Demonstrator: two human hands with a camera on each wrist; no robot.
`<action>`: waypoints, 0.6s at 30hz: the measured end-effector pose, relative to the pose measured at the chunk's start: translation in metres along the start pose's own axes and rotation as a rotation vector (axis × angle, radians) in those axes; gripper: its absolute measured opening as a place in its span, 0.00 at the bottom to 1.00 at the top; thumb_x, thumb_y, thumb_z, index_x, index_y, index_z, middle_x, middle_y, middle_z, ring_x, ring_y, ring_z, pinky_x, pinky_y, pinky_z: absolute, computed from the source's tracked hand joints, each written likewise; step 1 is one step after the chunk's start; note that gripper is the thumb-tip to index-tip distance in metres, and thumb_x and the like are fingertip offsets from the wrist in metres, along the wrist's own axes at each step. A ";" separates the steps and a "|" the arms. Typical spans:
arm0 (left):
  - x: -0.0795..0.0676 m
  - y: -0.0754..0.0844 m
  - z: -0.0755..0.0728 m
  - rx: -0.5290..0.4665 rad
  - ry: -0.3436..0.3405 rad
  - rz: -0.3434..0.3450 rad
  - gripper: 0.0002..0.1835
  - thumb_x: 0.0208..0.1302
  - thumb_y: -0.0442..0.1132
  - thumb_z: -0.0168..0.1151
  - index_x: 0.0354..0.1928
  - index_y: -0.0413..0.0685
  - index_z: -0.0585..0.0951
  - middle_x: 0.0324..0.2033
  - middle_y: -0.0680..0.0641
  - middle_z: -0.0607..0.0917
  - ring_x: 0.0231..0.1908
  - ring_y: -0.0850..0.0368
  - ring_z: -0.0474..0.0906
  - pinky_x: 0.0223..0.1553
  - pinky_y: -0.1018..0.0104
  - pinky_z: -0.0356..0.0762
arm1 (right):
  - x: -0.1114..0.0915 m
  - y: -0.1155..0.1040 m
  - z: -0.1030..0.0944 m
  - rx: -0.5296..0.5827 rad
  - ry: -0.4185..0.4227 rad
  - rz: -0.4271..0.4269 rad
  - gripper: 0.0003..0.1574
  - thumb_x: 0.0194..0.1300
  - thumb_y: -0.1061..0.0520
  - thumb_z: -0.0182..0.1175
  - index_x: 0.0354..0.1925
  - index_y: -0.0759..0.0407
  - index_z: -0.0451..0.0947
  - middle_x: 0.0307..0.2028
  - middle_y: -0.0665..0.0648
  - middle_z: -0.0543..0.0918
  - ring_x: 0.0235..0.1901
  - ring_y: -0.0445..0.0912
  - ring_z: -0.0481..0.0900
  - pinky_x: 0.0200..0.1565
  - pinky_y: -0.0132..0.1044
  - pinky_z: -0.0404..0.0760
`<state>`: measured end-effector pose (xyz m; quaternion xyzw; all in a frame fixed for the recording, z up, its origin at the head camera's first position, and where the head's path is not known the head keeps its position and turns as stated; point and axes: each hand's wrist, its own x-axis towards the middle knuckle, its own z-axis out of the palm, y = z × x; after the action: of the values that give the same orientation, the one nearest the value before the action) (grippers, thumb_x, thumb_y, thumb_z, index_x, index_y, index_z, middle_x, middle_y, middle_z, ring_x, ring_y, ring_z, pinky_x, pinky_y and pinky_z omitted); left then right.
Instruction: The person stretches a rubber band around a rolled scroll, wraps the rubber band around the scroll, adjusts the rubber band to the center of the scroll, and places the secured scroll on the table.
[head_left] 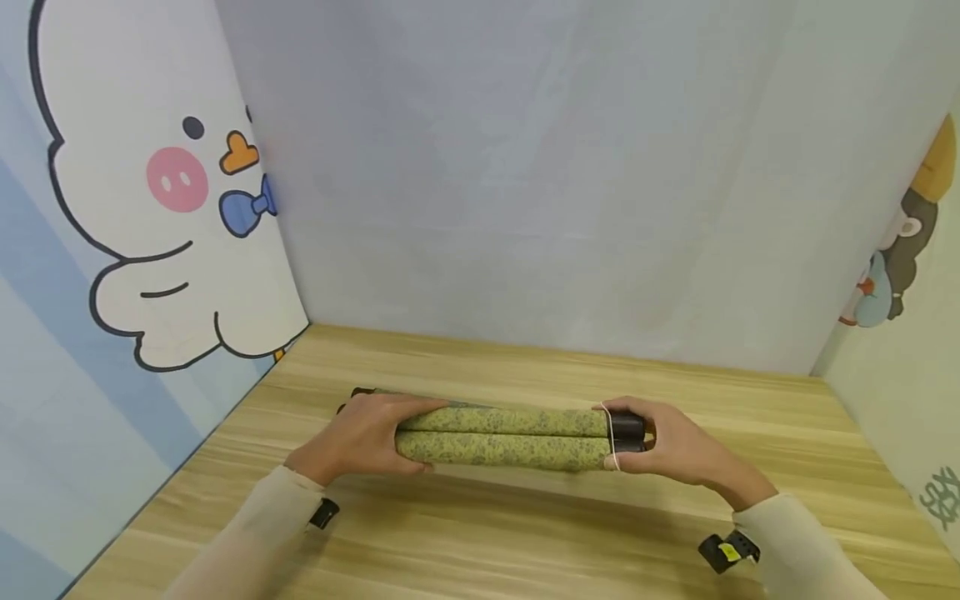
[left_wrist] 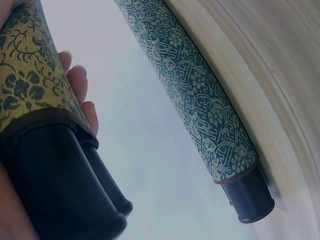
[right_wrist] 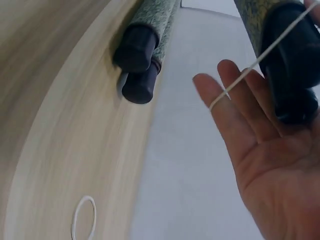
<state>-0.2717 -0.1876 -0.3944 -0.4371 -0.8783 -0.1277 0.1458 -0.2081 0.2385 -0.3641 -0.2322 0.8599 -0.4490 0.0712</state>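
A yellow-green patterned scroll (head_left: 510,450), rolled up as two side-by-side rolls with black roller ends (head_left: 626,427), lies across both hands. My left hand (head_left: 367,433) grips its left end, thumb and fingers around the brocade. At the other end, my right hand (head_left: 678,442) has thumb and fingers spread wide, stretching a thin white elastic band (right_wrist: 260,56) between the thumb and a fingertip. The band passes across the scroll near its black ends. Behind the scroll, mostly hidden in the head view, a blue-green patterned scroll (left_wrist: 195,95) lies on the table.
Another white elastic band (right_wrist: 75,220) lies loose on the wood-grain table (head_left: 525,533). A pale grey backdrop (head_left: 525,183) stands behind the table, with cartoon-printed panels (head_left: 112,217) at the sides. Black wrist straps (head_left: 324,513) hang below both sleeves.
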 end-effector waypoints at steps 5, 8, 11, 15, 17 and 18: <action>0.002 0.003 0.003 0.032 0.023 -0.002 0.45 0.48 0.63 0.78 0.69 0.57 0.77 0.54 0.49 0.86 0.48 0.52 0.85 0.40 0.53 0.84 | 0.000 -0.007 0.002 -0.111 0.090 -0.016 0.45 0.59 0.50 0.75 0.70 0.59 0.70 0.55 0.64 0.79 0.44 0.52 0.79 0.41 0.43 0.83; 0.003 0.005 0.002 0.058 0.035 -0.009 0.46 0.47 0.64 0.78 0.69 0.58 0.77 0.52 0.50 0.86 0.45 0.54 0.86 0.38 0.55 0.84 | 0.002 -0.011 0.004 -0.203 0.131 -0.041 0.46 0.58 0.46 0.76 0.69 0.57 0.71 0.57 0.60 0.80 0.45 0.47 0.80 0.43 0.43 0.81; 0.003 0.006 -0.001 0.075 0.052 -0.012 0.45 0.45 0.63 0.79 0.68 0.59 0.78 0.51 0.51 0.87 0.43 0.56 0.86 0.36 0.56 0.84 | 0.004 -0.011 0.004 -0.146 0.096 -0.020 0.45 0.58 0.47 0.76 0.68 0.60 0.72 0.54 0.60 0.81 0.44 0.48 0.81 0.43 0.41 0.81; 0.004 0.007 -0.003 0.095 0.051 -0.003 0.45 0.46 0.63 0.79 0.68 0.59 0.78 0.51 0.51 0.86 0.43 0.56 0.86 0.37 0.56 0.84 | 0.003 -0.003 0.005 0.115 0.039 0.066 0.43 0.62 0.54 0.72 0.70 0.64 0.68 0.53 0.64 0.77 0.46 0.52 0.78 0.42 0.41 0.82; 0.005 0.007 -0.002 0.101 0.045 0.003 0.45 0.46 0.64 0.79 0.68 0.59 0.78 0.51 0.50 0.86 0.43 0.57 0.86 0.36 0.57 0.84 | 0.002 0.001 0.007 0.278 0.036 0.103 0.42 0.65 0.59 0.69 0.71 0.67 0.64 0.54 0.67 0.74 0.46 0.52 0.75 0.42 0.43 0.82; 0.006 0.007 -0.002 0.104 0.044 0.001 0.45 0.47 0.64 0.78 0.68 0.59 0.77 0.51 0.50 0.87 0.43 0.57 0.86 0.37 0.57 0.84 | 0.002 0.003 0.008 0.357 0.043 0.116 0.41 0.67 0.60 0.67 0.72 0.68 0.63 0.55 0.67 0.72 0.46 0.52 0.74 0.42 0.43 0.82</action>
<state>-0.2690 -0.1801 -0.3898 -0.4264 -0.8801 -0.0914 0.1876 -0.2081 0.2337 -0.3711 -0.1561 0.7800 -0.5943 0.1185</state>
